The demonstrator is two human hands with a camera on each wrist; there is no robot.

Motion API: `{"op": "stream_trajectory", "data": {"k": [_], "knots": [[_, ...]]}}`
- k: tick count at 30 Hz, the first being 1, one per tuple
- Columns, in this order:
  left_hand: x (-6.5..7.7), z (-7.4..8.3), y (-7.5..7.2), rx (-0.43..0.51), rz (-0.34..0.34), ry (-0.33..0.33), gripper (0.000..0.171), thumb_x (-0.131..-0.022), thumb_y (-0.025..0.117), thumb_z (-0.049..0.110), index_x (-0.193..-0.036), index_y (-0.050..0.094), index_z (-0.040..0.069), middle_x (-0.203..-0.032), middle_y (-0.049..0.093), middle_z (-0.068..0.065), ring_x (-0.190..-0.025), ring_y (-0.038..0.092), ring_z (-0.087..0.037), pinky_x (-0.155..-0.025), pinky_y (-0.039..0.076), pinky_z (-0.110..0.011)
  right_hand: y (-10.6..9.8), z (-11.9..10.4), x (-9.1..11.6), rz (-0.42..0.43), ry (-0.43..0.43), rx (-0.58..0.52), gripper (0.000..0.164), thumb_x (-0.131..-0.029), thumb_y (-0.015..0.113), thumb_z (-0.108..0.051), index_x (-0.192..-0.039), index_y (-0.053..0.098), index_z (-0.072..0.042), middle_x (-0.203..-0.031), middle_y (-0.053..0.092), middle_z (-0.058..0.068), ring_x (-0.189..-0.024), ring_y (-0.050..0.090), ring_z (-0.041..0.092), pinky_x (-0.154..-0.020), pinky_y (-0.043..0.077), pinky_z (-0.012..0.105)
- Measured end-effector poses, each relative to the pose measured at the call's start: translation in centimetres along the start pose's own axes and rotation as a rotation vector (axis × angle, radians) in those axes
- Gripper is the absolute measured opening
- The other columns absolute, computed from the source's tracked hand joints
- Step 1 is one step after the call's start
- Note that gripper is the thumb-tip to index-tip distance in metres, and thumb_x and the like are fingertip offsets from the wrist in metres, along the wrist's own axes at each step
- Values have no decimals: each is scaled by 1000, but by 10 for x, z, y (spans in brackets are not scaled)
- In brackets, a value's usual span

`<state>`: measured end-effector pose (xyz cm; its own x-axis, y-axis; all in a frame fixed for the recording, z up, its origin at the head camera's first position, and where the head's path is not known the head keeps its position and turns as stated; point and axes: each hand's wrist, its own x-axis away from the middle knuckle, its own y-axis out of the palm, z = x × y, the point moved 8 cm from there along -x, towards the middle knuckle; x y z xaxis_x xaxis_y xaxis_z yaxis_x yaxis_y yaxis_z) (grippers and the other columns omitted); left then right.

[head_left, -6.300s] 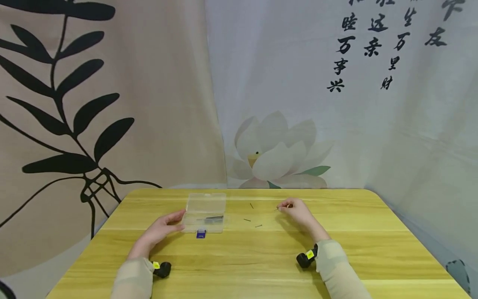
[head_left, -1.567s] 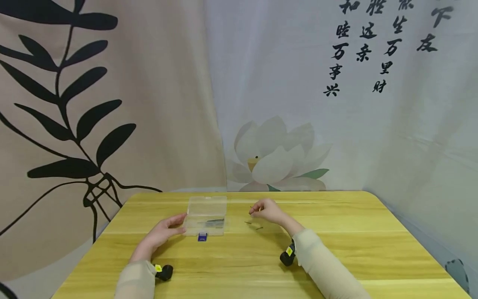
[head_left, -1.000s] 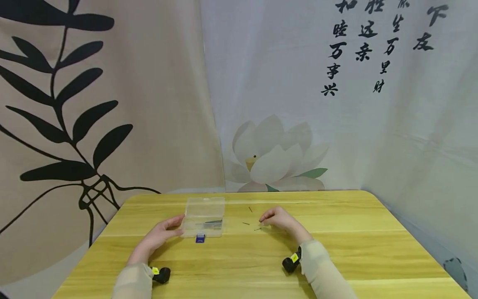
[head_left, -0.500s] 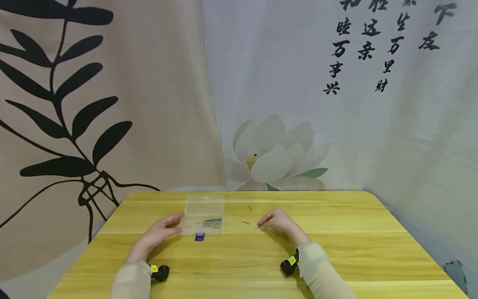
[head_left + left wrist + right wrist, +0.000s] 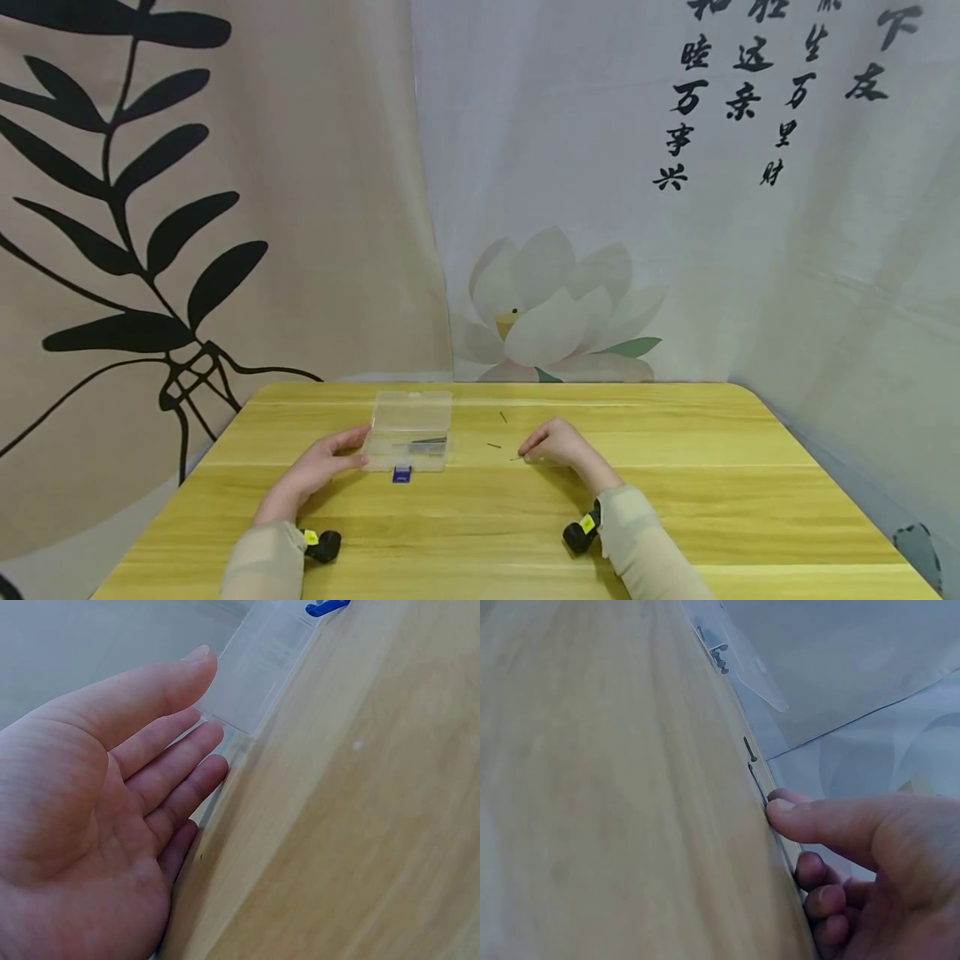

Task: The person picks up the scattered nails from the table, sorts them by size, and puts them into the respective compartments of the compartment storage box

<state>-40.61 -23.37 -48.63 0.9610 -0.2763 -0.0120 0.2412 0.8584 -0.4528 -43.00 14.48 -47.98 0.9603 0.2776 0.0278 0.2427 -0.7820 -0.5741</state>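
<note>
My left hand rests at the left end of a clear plastic box, its fingers extended and touching or nearly touching the edge. The box's lid stands raised behind it, and a blue latch hangs at the front. Several dark screws lie inside. To the right of the box, my right hand pinches a thin screw between thumb and index finger, low over the table. Another screw lies left of that hand, and one more screw lies farther back.
The wooden table has a rounded far edge, with a printed curtain behind it. A black wrist camera sits at the left cuff and another wrist camera at the right.
My right hand has moved left from the table's right side, touched near the rear screw, then come forward to the front screw, which it now pinches. My left hand stays at the box.
</note>
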Motion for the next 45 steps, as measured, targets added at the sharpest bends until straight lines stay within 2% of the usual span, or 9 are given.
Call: {"op": "stream_trajectory", "data": {"k": [8,15,23,31,39,45], "knots": [[2,-2,2,24,2,-26,64,-92,68,22,-147,41,4,-149,38,-21,-133,37,-41,-107,29,-58,1,-3,3,6,-12,39,6,-77,78,-1,-80,78,-6,-82,73,2,-81,60,13,-72,49,29],[4,-1,2,18,-4,-19,63,-93,67,21,-147,40,4,-148,39,-22,-132,37,-42,-107,29,-59,3,-5,4,-11,-34,38,4,-78,77,-1,-80,78,-5,-83,73,2,-82,60,12,-69,50,27],[2,-2,-2,14,13,-29,63,-92,68,24,-147,42,5,-148,39,-21,-133,36,-40,-107,28,-58,4,-4,0,-29,-43,27,3,-80,76,-2,-83,76,-4,-84,71,1,-72,54,13,-62,46,26],[3,-2,-1,17,12,-28,63,-92,68,22,-146,42,5,-148,40,-21,-132,37,-41,-107,29,-59,5,-4,0,-43,-45,10,4,-84,71,-3,-85,75,-3,-86,70,2,-70,52,14,-61,44,26],[0,2,-1,27,9,-16,64,-92,69,23,-147,41,5,-148,40,-21,-133,36,-40,-108,27,-59,-7,-6,-2,23,-57,15,9,-87,66,-3,-88,75,-5,-91,68,2,-82,55,17,-71,45,31],[-2,2,0,19,7,-25,63,-92,68,22,-147,41,5,-147,40,-21,-132,37,-40,-108,27,-59,-15,-8,-1,60,-46,-12,13,-89,62,-1,-90,75,-6,-89,68,2,-80,59,16,-71,49,32]]}}
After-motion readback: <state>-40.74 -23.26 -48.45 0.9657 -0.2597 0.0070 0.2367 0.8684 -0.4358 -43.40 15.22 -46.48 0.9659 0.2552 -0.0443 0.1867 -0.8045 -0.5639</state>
